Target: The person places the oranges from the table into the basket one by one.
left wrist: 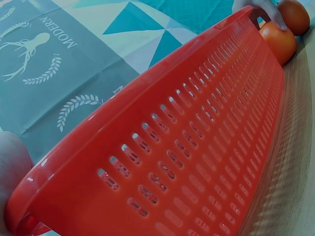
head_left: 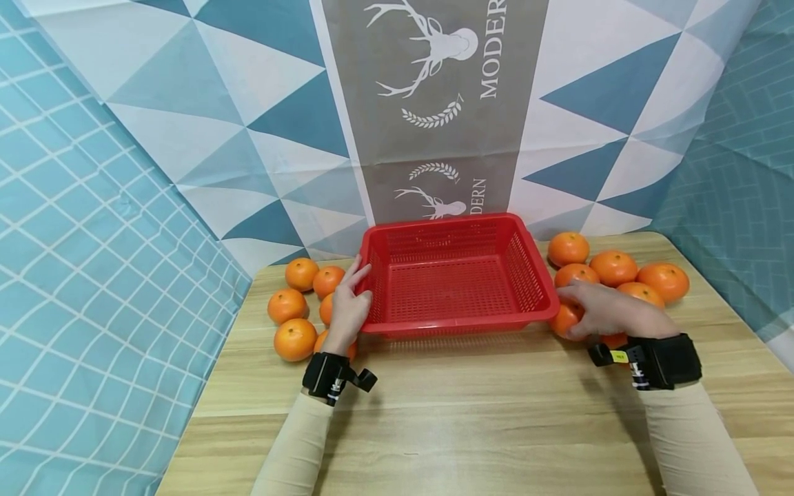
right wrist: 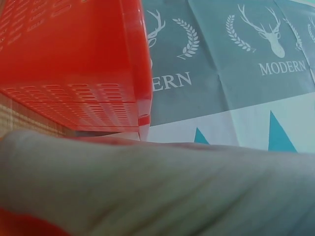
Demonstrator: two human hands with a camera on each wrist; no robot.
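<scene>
A red plastic basket [head_left: 459, 322] with slotted walls and nothing inside stands on the wooden table. My left hand [head_left: 349, 310] holds its left rim, thumb and fingers at the edge; in the left wrist view only part of that hand [left wrist: 11, 167] shows beside the basket corner. At the basket's right side my right hand [head_left: 598, 308] grips an orange [head_left: 566, 322] from above, fingers over its top and side. The right wrist view shows mostly the bare hand [right wrist: 147, 182] in front of the basket wall [right wrist: 69, 54], and the gripped orange is hardly visible there.
Several oranges [head_left: 295, 339] lie left of the basket, some partly behind my left hand. More oranges [head_left: 664, 281] are grouped at the right, around my right hand. A patterned cloth [head_left: 434, 138] hangs behind the table [head_left: 465, 420].
</scene>
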